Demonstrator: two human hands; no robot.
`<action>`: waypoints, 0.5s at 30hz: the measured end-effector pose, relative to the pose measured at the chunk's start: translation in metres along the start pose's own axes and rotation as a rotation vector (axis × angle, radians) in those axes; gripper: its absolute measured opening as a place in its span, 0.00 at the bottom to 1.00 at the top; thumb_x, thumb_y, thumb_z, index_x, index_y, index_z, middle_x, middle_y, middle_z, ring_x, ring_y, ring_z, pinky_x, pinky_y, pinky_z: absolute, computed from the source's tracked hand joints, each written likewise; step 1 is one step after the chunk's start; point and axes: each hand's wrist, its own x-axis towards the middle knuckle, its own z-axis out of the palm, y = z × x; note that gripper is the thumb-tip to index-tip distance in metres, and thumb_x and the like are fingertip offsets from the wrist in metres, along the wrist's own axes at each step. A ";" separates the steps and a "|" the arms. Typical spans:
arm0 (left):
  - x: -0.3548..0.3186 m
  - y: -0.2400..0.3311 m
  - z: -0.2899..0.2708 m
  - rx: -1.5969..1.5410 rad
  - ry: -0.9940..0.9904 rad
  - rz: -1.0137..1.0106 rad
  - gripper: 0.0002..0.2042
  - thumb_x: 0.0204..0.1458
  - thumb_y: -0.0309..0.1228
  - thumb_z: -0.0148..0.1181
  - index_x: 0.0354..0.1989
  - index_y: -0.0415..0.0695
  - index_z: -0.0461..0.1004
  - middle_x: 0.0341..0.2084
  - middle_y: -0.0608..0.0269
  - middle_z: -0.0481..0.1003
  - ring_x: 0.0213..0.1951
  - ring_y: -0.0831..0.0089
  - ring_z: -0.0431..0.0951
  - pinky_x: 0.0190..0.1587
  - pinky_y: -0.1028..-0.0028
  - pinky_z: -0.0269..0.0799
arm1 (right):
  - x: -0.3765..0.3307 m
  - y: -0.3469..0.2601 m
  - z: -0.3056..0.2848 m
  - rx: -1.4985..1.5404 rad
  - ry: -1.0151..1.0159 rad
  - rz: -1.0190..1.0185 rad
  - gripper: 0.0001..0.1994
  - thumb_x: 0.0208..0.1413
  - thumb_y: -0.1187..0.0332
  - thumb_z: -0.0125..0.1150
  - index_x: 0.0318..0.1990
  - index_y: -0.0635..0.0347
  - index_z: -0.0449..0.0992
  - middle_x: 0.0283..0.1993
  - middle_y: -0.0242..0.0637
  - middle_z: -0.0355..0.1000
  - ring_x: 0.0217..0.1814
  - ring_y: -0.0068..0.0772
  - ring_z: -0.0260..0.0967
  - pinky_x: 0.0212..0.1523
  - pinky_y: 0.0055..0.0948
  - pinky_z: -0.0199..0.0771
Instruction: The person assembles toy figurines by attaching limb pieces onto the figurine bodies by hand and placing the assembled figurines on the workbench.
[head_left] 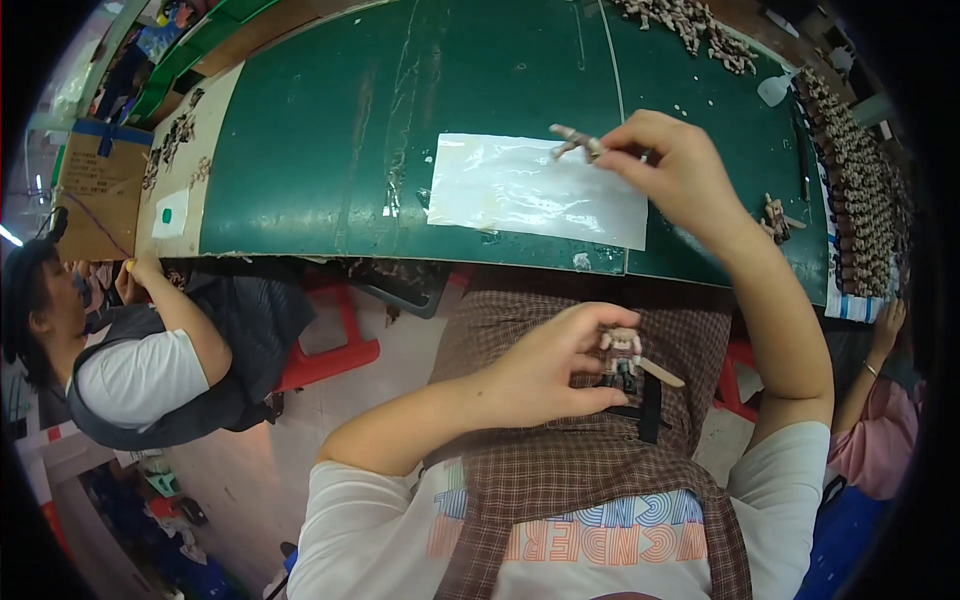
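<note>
My left hand (545,365) is curled above my lap around a small toy figure (622,345), with the index finger at its head and the thumb near its feet. The figure has a pale upper body and dark legs. A flat, pale, stick-like piece (662,374) juts out to its right. Just below that piece lies a black strap (650,410) against my checked apron. Over the table, my right hand (672,172) pinches another small figure (577,143) between thumb and fingertips. That one is brown and pale and hangs tilted above a white glossy sheet (480,190).
A similar figure (774,217) lies on the green table (310,150) near its right end. Many more stand in rows (860,190) at the far right, and a loose pile (690,30) sits at the back. Co-workers sit left and right; a red stool (335,335) is at left.
</note>
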 end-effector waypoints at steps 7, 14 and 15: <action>-0.022 0.015 -0.022 -0.027 0.182 0.099 0.35 0.45 0.10 0.60 0.64 0.39 0.60 0.63 0.60 0.57 0.60 0.67 0.67 0.61 0.67 0.68 | 0.008 -0.008 0.029 -0.297 0.003 -0.113 0.07 0.49 0.65 0.65 0.29 0.60 0.80 0.31 0.32 0.74 0.39 0.37 0.71 0.40 0.36 0.72; -0.025 0.019 -0.033 0.002 0.289 0.232 0.35 0.43 0.09 0.59 0.64 0.36 0.58 0.62 0.58 0.59 0.64 0.63 0.64 0.63 0.66 0.65 | 0.013 -0.008 0.036 -0.347 -0.026 -0.157 0.06 0.49 0.66 0.63 0.29 0.58 0.80 0.32 0.33 0.73 0.40 0.38 0.71 0.42 0.36 0.72; -0.025 0.019 -0.034 -0.074 0.315 0.220 0.35 0.44 0.09 0.59 0.64 0.36 0.56 0.61 0.55 0.60 0.66 0.61 0.62 0.64 0.66 0.64 | 0.012 -0.009 0.035 -0.351 -0.045 -0.151 0.06 0.49 0.66 0.63 0.29 0.58 0.80 0.31 0.33 0.73 0.40 0.38 0.71 0.42 0.37 0.72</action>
